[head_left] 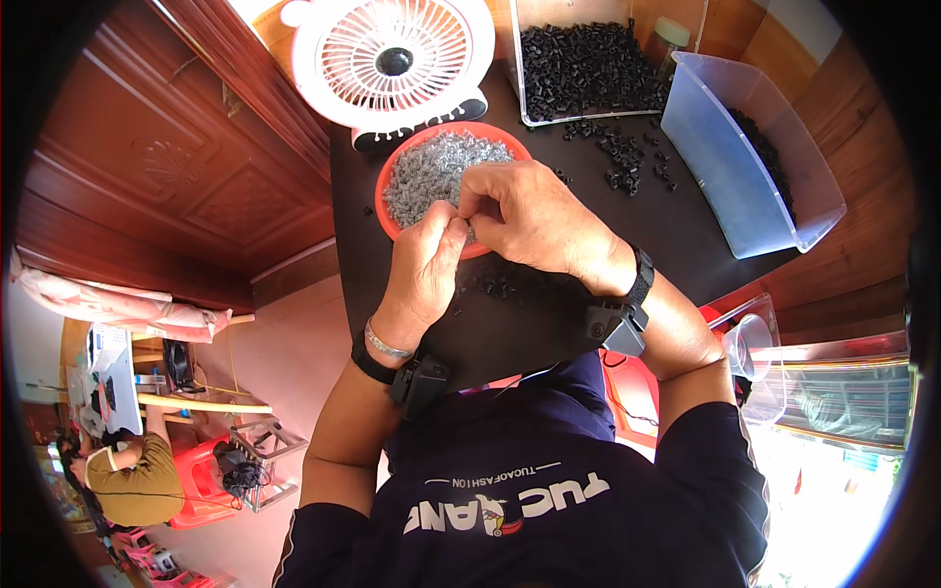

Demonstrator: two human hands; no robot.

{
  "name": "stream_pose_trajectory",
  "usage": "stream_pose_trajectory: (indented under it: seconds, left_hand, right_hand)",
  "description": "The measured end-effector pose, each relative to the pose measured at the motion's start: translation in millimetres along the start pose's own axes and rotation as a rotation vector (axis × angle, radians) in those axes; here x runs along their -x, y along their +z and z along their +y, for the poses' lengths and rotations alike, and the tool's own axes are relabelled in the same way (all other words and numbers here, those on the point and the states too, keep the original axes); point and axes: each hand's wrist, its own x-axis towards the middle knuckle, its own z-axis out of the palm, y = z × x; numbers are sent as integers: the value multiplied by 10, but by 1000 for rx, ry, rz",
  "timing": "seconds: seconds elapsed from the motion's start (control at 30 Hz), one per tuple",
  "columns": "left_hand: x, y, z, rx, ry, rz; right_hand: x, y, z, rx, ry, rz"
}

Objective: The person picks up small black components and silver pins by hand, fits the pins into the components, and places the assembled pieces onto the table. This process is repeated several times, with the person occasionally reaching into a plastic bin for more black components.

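Note:
Both my hands meet over the near edge of a red round bowl (383,201) heaped with small silvery metal pieces (431,171). My left hand (423,263) is closed, thumb and fingers pinched together. Right against it, my right hand (534,218) pinches with thumb and bent forefinger. Whatever sits between the fingertips is too small and too covered to name. Small black pieces (493,282) lie scattered on the dark table (490,338) just below my hands.
A white fan (395,61) stands behind the bowl. Far right, a clear box (588,73) holds many black pieces, with loose ones (627,162) spilled before it. A bluish plastic bin (730,162) leans at the right. Another person (137,480) sits away at the left.

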Motion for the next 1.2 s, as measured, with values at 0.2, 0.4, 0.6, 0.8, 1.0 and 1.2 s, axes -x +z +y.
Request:
stream_pose_trajectory:
  seconds: [0.2, 0.4, 0.6, 0.8, 1.0, 1.2]
  left_hand:
    - [-16, -35, 70, 388, -178, -64]
    - [4, -7, 63, 286, -166, -60]
    - [-19, 76, 69, -106, 37, 71]
    - [-19, 128, 27, -160, -14, 220]
    - [15, 200, 54, 500, -177, 217]
    - [26, 213, -29, 784, -166, 273]
  right_hand:
    - [-34, -91, 83, -497, 322, -170]
    - [-30, -101, 71, -394, 282, -197]
    - [4, -27, -44, -82, 112, -51]
    - [18, 94, -166, 31, -53, 136]
    - [25, 150, -208, 38, -107, 193]
    - [18, 188, -288, 60, -141, 131]
